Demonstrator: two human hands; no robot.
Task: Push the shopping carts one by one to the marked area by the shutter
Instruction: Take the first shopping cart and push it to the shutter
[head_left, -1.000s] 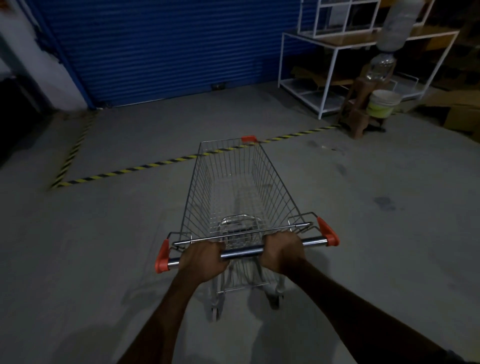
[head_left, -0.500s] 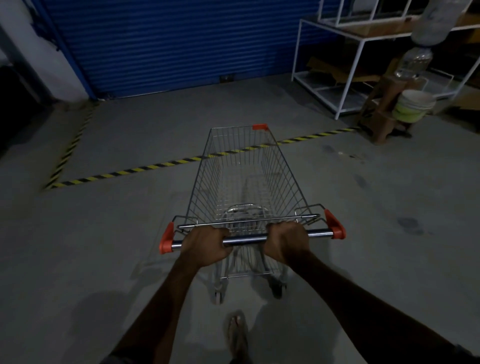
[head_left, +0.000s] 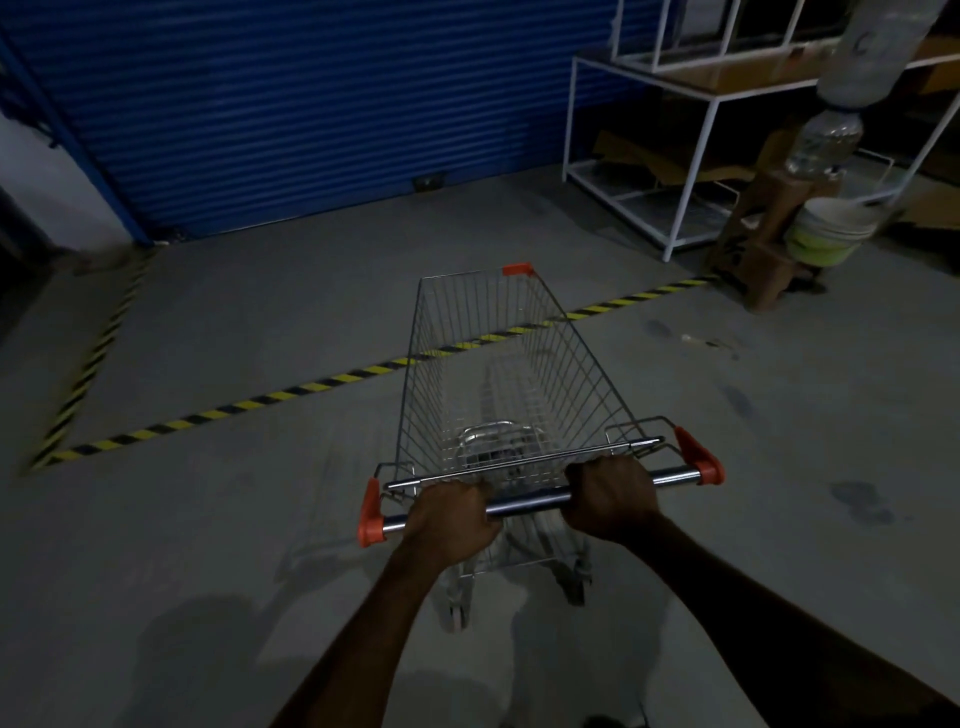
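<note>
An empty wire shopping cart (head_left: 540, 364) with orange corner caps stands in front of me, its nose over the yellow-black floor tape (head_left: 249, 402). My left hand (head_left: 451, 514) grips the chrome handle bar left of centre. My right hand (head_left: 613, 499) grips the same bar right of centre. The tape marks an area on the concrete in front of the blue shutter (head_left: 311, 104); a second strip of tape (head_left: 88, 364) runs along its left side.
A white metal shelf frame (head_left: 675, 171) stands at the right of the shutter. Beside it, a brown stool (head_left: 763, 260) carries a pale bucket (head_left: 826, 234) and a water bottle (head_left: 826, 140). A white wall (head_left: 47, 192) is at the far left.
The cart has rolled forward and its front now crosses the tape line. The shutter and the shelf appear nearer and larger. Both hands keep their grip on the handle.
</note>
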